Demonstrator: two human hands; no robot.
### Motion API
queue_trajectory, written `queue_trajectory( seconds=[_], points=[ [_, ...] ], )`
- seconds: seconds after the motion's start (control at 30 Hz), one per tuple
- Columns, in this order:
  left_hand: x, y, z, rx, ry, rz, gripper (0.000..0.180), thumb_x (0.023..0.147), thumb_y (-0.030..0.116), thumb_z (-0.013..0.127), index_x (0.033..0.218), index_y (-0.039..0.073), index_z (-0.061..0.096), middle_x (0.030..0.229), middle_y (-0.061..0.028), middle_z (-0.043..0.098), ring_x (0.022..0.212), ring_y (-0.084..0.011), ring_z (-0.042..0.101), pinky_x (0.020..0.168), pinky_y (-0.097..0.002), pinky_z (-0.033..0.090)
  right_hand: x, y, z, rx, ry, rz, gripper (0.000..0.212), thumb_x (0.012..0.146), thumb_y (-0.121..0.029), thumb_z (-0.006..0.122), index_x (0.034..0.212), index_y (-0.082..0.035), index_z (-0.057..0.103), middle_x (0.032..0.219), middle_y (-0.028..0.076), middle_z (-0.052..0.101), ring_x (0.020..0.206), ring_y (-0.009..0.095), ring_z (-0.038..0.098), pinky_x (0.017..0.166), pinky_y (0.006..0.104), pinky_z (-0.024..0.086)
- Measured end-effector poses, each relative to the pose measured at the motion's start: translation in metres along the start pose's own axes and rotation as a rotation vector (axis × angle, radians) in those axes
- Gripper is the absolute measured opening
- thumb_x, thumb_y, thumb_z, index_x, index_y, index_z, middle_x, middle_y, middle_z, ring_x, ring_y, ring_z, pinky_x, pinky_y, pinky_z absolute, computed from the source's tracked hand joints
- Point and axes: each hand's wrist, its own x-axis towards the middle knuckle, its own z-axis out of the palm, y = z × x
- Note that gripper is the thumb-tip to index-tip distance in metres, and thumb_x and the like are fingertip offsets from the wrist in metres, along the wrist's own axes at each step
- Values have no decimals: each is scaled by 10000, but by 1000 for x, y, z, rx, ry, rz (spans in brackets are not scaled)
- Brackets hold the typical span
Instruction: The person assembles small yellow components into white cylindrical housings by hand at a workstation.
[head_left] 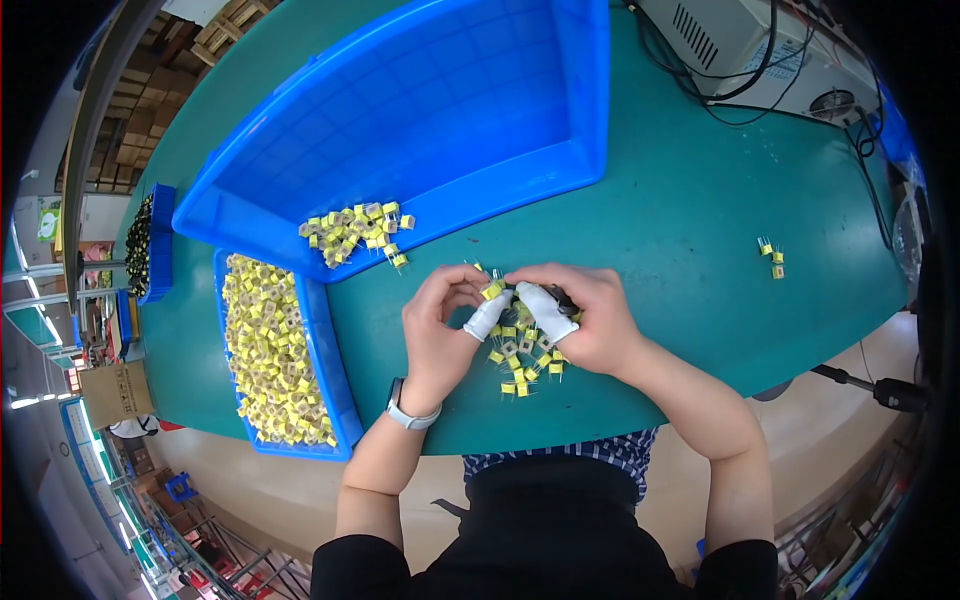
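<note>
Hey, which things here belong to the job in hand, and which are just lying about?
In the job, it seems:
yellow part in the left grip
dark tool in the right grip
pile of yellow parts
big blue bin and blue side tray, holding similar parts

Lying about, probably:
grey box with cables
cardboard box
blue tray of dark parts

It's the left fisheye up on the head, staring down from just above: left hand (437, 335) and right hand (603, 325) near, mid-view, the worktop (700, 230) bowing wide around them, floor (275, 490) curving toward the rim!
</note>
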Motion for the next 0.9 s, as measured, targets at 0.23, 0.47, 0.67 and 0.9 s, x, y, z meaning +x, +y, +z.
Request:
queue_trajectory(
  seconds=[0.23, 0.47, 0.67, 0.9],
  points=[
    [-3, 4, 5, 115, 27, -10, 240, 798, -73, 781, 991, -22, 648, 939, -77, 680, 800, -134, 689, 729, -265, 574, -5, 10, 9, -319, -51, -285, 552, 699, 44, 693, 1246, -31, 680, 818, 98, 698, 647, 250, 648, 570, 361, 509],
    [-4, -2, 3, 133, 3, -81, 290, 841, -44, 768, 1084, -7, 616, 964, -42, 667, 865, -114, 662, 795, -262, 554, -5, 11, 15, -589, -102, -459, 717, 567, 0, 713, 1281, -65, 680, 692, 51, 599, 624, 234, 608, 526, 373, 468],
    [-3, 0, 5, -275, -3, -120, 282, 909, -29, 705, 1146, 22, 562, 1010, -61, 643, 934, -141, 657, 853, -288, 541, 1, 9, 9, -409, 31, -387, 556, 638, -13, 768, 1188, -53, 695, 737, 52, 649, 641, 230, 641, 550, 360, 496],
    [5, -9, -5, -414, 38, -262, 205, 949, 25, 691, 1061, 41, 520, 1083, -53, 583, 967, -137, 651, 865, -269, 532, 6, 17, 5, -379, 156, -361, 365, 734, -78, 829, 1071, -39, 695, 833, 97, 701, 707, 242, 693, 623, 354, 547]
  ],
)
